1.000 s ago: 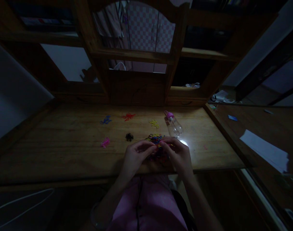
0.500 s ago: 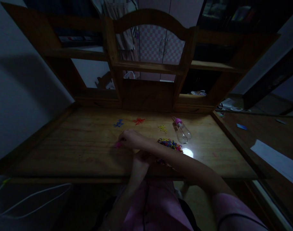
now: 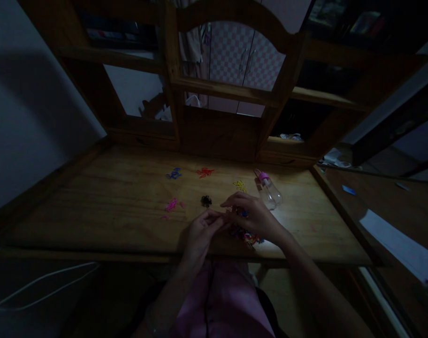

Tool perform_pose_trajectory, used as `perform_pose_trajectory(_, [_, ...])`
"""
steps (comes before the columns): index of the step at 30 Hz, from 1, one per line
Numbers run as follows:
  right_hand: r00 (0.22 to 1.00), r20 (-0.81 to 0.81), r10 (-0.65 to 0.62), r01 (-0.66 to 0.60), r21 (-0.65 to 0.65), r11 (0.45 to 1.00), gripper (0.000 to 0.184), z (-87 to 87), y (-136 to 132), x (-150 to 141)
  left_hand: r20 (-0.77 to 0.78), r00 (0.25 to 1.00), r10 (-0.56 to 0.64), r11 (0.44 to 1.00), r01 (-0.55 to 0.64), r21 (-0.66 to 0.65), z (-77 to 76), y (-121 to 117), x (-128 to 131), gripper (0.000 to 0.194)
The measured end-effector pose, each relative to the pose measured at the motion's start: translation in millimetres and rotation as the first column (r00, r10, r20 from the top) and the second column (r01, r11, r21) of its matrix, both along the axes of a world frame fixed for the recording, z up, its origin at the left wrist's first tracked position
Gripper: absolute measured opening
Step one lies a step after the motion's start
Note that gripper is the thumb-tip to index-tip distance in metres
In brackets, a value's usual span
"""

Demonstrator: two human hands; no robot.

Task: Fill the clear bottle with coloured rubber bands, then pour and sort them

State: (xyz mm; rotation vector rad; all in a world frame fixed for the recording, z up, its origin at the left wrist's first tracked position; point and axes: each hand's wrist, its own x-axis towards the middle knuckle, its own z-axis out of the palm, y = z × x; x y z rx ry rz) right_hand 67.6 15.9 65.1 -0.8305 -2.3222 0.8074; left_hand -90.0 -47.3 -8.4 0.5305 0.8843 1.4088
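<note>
My left hand is closed in a pinch just left of the mixed pile; whatever it holds is too small and dark to make out. My right hand hovers over that pile, thumb and forefinger apart, their tips close to the left fingertips. Beneath it lies a heap of multicoloured small bands, partly hidden. Beyond the hands are separate little groups: blue bands, red bands, yellow bands, black bands and pink bands, with a few pink pieces lying apart.
A clear bottle with a pink cap lies at the right of the wooden desk. Wooden shelving rises along the back. On a surface further right are a white paper sheet and a small blue card.
My right hand has moved from the pink group back right to the mixed heap, uncovering the pink and black groups. My left hand has shifted slightly, and the view has tilted down.
</note>
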Motion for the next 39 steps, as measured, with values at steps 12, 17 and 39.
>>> perform_pose_trajectory(12, [0.989,-0.092,-0.119,0.117,-0.020,0.993,0.012,-20.1,-9.1,6.8,-0.066,0.998,0.022,1.000,-0.022,-0.007,-8.5,0.3,4.1,0.024])
perform_pose_trajectory(17, [0.991,-0.076,-0.113,0.113,-0.007,0.994,0.012,-15.4,-9.0,5.2,-0.051,0.997,0.051,0.999,-0.052,-0.008,-9.4,1.3,4.5,0.024])
perform_pose_trajectory(39, [0.837,0.066,-0.544,0.498,0.320,0.806,0.020,-50.1,79.2,20.9,-0.211,0.977,0.027,1.000,-0.026,0.012,-8.9,3.2,1.2,0.027])
